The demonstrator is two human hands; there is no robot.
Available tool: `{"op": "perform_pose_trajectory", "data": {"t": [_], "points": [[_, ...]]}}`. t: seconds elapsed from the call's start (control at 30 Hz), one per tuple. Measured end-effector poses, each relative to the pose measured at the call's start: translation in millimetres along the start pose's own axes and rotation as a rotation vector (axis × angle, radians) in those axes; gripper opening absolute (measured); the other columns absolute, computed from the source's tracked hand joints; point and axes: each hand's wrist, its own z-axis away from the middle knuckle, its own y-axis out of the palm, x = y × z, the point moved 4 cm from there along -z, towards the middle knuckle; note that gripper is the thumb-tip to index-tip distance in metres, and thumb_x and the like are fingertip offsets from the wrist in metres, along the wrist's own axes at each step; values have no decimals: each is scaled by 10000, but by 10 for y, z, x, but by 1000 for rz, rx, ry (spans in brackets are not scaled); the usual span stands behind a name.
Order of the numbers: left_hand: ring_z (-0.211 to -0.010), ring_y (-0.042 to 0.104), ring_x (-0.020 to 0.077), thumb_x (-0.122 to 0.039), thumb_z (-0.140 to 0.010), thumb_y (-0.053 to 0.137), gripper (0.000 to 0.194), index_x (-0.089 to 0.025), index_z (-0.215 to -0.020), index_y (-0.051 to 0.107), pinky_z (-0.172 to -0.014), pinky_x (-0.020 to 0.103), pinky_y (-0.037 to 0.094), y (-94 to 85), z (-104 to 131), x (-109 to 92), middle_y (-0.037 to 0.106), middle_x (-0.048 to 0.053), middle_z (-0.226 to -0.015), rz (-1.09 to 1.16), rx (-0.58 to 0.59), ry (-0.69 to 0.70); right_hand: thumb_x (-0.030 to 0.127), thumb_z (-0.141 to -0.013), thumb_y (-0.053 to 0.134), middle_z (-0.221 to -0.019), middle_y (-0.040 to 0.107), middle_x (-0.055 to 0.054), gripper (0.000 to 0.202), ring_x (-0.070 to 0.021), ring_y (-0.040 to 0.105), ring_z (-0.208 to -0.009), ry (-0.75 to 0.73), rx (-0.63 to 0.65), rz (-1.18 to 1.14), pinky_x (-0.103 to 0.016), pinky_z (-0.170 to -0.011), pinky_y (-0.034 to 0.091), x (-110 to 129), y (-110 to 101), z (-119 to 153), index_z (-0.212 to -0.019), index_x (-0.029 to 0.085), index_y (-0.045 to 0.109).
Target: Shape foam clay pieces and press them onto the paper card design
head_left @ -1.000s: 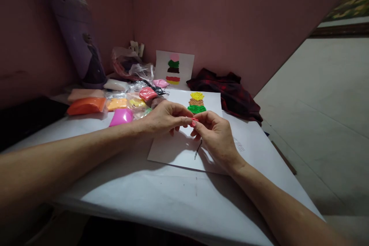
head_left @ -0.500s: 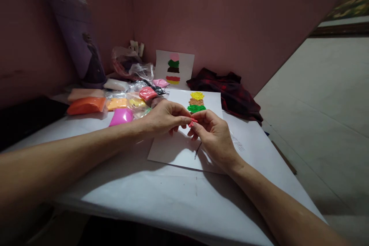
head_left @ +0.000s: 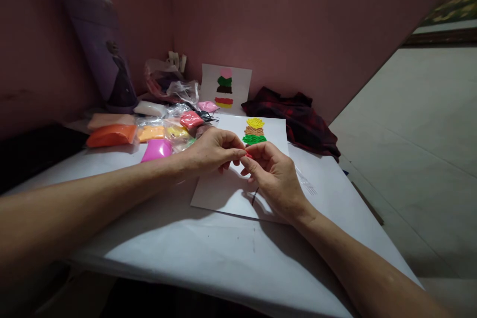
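small red piece (head_left: pixel 248 155) | held pinched | mostly covered, full outline hidden | seen near frame centre, slightly right

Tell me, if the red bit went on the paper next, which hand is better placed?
Probably the right hand: its fingers curl over the white paper, just below the green stripes. The left hand reaches across the paper's left edge, though both pinch the red piece.

Shiny plastic packets (head_left: pixel 157 150) lie left on the smooth white surface (head_left: pixel 167 243). The matt paper sheet (head_left: pixel 276 131) carries rough, ridged coloured layers (head_left: pixel 255 131); far right sits crumpled matt cloth (head_left: pixel 290 114).
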Motion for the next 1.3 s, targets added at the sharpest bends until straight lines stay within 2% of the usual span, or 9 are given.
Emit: {"op": "perform_pose_trajectory", "data": {"t": [0.27,0.63,0.9,1.3], "points": [[-408,463,42,-194,-797,604,119,-93,-737,623,-392,156,356,5,7,-4,516,-43,-533,-24,-3,-1,360,-846,607,-778,636,-10,185,-116,611,-642,-18,0,7,-250,-571,504,10,4,6,-884,182,575],[-436,474,50,-256,-832,554,185,-91,-786,623,-418,182,363,22,-3,56,570,-15,-623,-67,72,11,275,-868,565,-790,652,-15,102,-117,608,-645,-74,17,55,-263,-602,503,39,12,10,-892,176,569],[-436,475,53,-235,-822,562,161,-92,-764,610,-420,186,359,18,-4,49,565,-15,-613,-79,63,12,302,-869,573,-797,650,-18,123,-116,609,-639,-64,23,91,-260,-589,494,20,11,14,-899,184,567],[-429,477,53,-208,-811,561,131,-100,-749,601,-414,184,359,28,-1,37,569,-22,-600,-79,53,24,259,-868,562,-776,652,-11,92,-109,599,-615,-88,6,104,-254,-583,502,50,8,16,-906,175,573]]}}
